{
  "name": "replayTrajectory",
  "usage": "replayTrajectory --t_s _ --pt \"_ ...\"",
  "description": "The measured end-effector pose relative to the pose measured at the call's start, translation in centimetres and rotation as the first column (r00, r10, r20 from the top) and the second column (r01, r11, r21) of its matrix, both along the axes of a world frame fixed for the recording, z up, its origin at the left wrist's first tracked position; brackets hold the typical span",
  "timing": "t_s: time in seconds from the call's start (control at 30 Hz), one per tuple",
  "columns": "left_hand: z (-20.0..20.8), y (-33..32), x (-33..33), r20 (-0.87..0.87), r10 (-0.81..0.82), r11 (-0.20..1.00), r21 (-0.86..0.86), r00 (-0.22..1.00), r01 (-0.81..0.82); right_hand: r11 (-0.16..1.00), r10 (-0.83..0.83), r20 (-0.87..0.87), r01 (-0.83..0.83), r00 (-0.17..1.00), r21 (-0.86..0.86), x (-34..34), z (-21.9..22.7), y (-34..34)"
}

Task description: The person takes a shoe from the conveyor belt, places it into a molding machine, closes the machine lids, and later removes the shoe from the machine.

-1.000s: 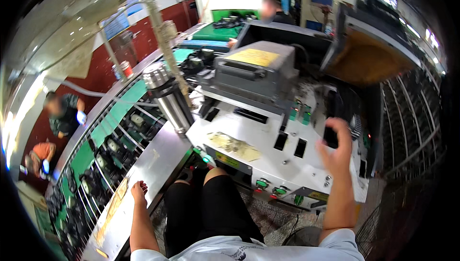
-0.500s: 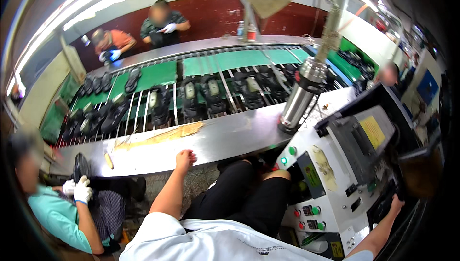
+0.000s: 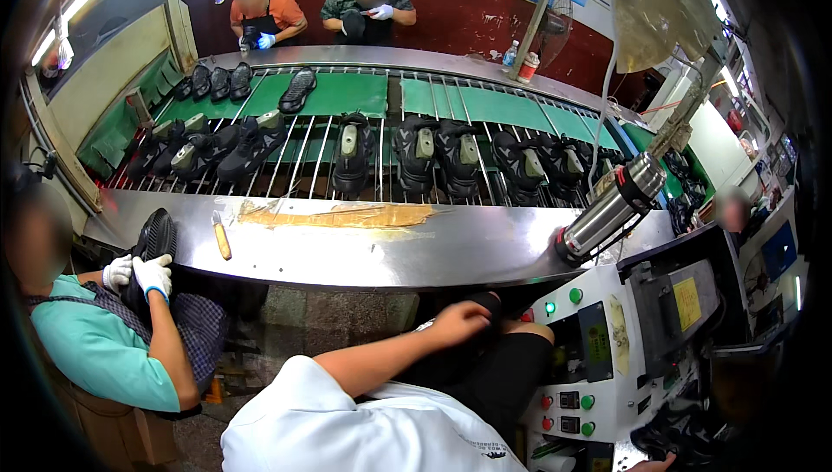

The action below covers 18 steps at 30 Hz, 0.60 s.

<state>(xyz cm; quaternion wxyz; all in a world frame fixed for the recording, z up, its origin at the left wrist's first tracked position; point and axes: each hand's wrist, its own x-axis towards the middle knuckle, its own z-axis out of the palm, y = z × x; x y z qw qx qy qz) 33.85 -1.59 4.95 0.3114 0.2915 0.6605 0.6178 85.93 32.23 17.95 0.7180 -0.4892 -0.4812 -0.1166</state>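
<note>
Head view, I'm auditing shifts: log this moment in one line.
left hand: over black shorts | right hand: beside black footwear | steel flask: on metal bench

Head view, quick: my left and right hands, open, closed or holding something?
Left hand: loosely curled by the black shorts, nothing visibly held; open or closed unclear.
Right hand: partly cut off, at a black shoe; grip unclear.

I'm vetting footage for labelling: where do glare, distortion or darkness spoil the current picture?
All in the head view: glare streaks the metal bench, whose edge bows from the fisheye; the corners are black; the left hand is fairly clear; the right hand is mostly cropped, beside a black shoe with little visible detail.
</note>
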Motion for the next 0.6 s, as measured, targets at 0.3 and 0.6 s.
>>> replayTrajectory --t_s 0.3,0.6 --pt "13.6 -1.8 3.0 0.123 -0.487 0.785 0.496 0.865 0.371 -0.288 0.754 -0.607 -0.957 -0.253 0.041 -30.7 -0.4 -17.0" --pt "6.5 -24.7 -9.1 0.604 0.036 0.607 0.619 0.796 -0.498 -0.609 0.749 -0.27 -0.468 -0.605 -0.64 -47.3 1.9 -27.8"
